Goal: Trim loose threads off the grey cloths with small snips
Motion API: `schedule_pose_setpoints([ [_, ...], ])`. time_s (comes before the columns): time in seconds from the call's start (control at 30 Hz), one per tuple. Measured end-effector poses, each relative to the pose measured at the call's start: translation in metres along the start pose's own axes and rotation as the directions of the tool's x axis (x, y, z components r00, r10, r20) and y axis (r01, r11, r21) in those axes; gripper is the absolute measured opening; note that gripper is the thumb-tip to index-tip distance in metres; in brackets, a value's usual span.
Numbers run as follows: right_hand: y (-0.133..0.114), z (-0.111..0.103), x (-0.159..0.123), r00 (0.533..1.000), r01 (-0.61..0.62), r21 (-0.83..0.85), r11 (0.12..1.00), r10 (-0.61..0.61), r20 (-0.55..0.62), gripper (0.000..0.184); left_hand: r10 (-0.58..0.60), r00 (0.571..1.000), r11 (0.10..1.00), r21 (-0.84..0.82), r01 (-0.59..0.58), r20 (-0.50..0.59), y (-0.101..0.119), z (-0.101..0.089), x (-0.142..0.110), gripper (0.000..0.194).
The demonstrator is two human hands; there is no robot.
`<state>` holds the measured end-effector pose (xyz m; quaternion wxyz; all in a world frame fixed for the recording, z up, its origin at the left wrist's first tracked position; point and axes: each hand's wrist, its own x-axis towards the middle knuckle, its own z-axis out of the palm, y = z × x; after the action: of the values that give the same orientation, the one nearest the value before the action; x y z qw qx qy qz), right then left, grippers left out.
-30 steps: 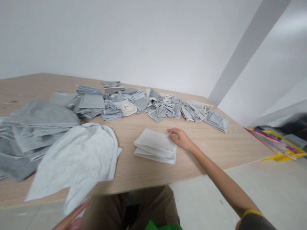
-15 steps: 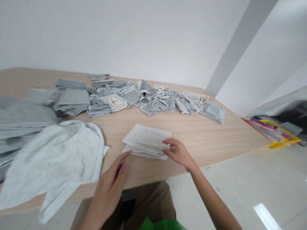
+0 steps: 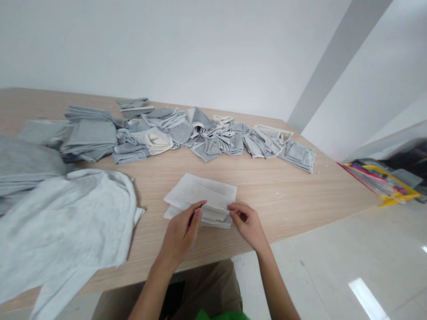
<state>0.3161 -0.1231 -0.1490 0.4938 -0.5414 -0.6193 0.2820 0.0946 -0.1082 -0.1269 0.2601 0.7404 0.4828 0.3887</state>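
Observation:
A few thin white ribbed cloths (image 3: 210,188) lie loosely stacked near the table's front edge. At the right end of the stack, my right hand (image 3: 246,223) is closed, pinching the lifted front edge of a cloth between thumb and fingers. My left hand (image 3: 183,231) is at the front of the stack, its fingers closed around a slim dark purple tool that is mostly hidden. Its fingertips meet the same lifted edge. Left of the stack, a large pale grey cloth (image 3: 83,218) lies crumpled, one strip hanging over the table edge.
Along the back of the wooden table (image 3: 267,191) runs a row of crumpled and folded grey cloths (image 3: 213,140). Grey folded stacks (image 3: 26,162) stand at the left. A yellow tray (image 3: 396,191) with colourful items is off the table's right end.
My left hand has moved right and up to the cloth edge, with the purple tool now mostly hidden. My right hand has closed on the cloth, and the edge is lifted.

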Motion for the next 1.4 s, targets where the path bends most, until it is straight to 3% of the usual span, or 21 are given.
schedule_pose_setpoints([
  [0.3,-0.001,-0.001,-0.001,1.000,-0.012,0.045,0.999,0.012,-0.001,0.023,0.081,0.995,0.986,0.148,-0.072,-0.052,-0.004,0.004,-0.010,0.036],
  [0.73,-0.005,-0.002,-0.004,0.995,0.072,-0.046,0.996,-0.069,0.066,0.024,0.022,0.997,0.989,0.150,-0.010,-0.080,0.003,0.003,-0.010,0.038],
  [0.97,-0.004,-0.005,-0.007,0.997,0.080,0.077,0.994,-0.079,-0.008,0.025,0.057,0.991,0.991,0.129,-0.041,-0.117,-0.003,0.004,-0.012,0.039],
  [1.1,-0.001,-0.010,-0.011,0.989,0.058,0.120,0.991,-0.041,-0.144,0.027,0.074,0.986,0.992,0.111,-0.057,-0.153,-0.006,0.002,-0.015,0.038],
  [1.2,-0.007,-0.020,-0.006,0.968,0.034,0.014,0.999,-0.030,-0.251,0.026,0.078,0.981,0.994,0.096,-0.061,-0.179,-0.008,-0.001,-0.019,0.037],
  [1.27,-0.015,-0.027,0.007,0.964,0.058,-0.095,0.994,-0.081,-0.253,0.025,0.072,0.977,0.995,0.085,-0.056,-0.203,-0.009,-0.004,-0.022,0.037],
  [1.33,-0.024,-0.031,0.030,0.971,0.115,-0.219,0.969,-0.156,-0.183,0.025,0.066,0.972,0.996,0.071,-0.052,-0.225,-0.010,-0.006,-0.024,0.036],
  [1.4,-0.028,-0.029,0.058,0.983,0.157,-0.346,0.925,-0.179,-0.032,0.032,0.070,0.968,0.997,0.056,-0.058,-0.240,-0.011,-0.008,-0.027,0.036],
])
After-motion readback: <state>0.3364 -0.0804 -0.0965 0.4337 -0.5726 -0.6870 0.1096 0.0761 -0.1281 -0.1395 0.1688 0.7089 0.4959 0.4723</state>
